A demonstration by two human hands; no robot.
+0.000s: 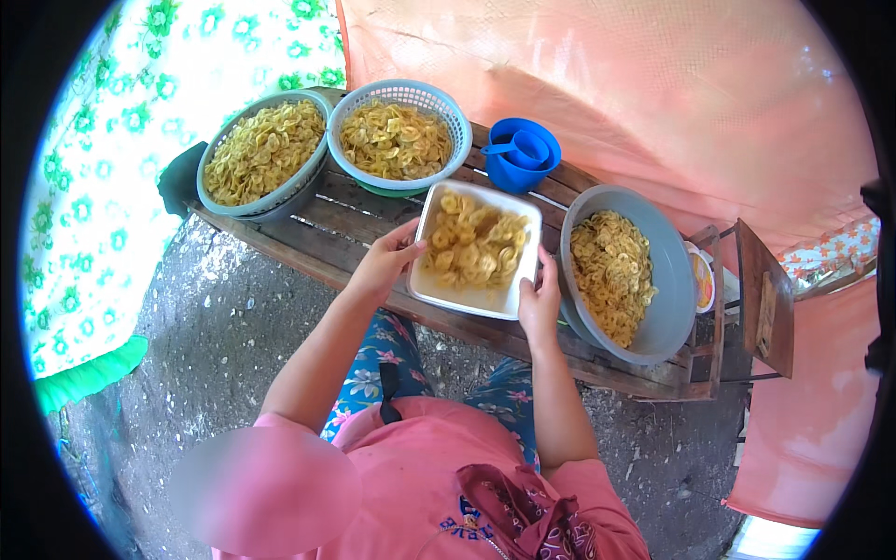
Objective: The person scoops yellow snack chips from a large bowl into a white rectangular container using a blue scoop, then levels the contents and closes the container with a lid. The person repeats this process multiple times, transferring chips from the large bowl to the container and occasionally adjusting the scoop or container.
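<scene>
Between my two hands is a white square tub (518, 301) with yellow banana chips (474, 245) inside, tilted a little toward me. My left hand (385, 259) grips its left rim, the thumb over the edge. On the opposite side my right hand (540, 297) holds the right rim near the lower corner. Some of the chips look blurred. Beyond the tub, a light blue-grey perforated basket (460, 128) is heaped with chips. Just right of my right hand stands a wide grey basin (674, 289) with more chips piled along its left side.
Another basket (322, 110) of chips stands at the far left of the slatted wooden bench (327, 217). A blue bucket (495, 168) holds a blue dipper (529, 149). Right of the basin are a round white-rimmed container (707, 280) and a wooden chair (765, 303). Peach sheeting (635, 65) hangs behind.
</scene>
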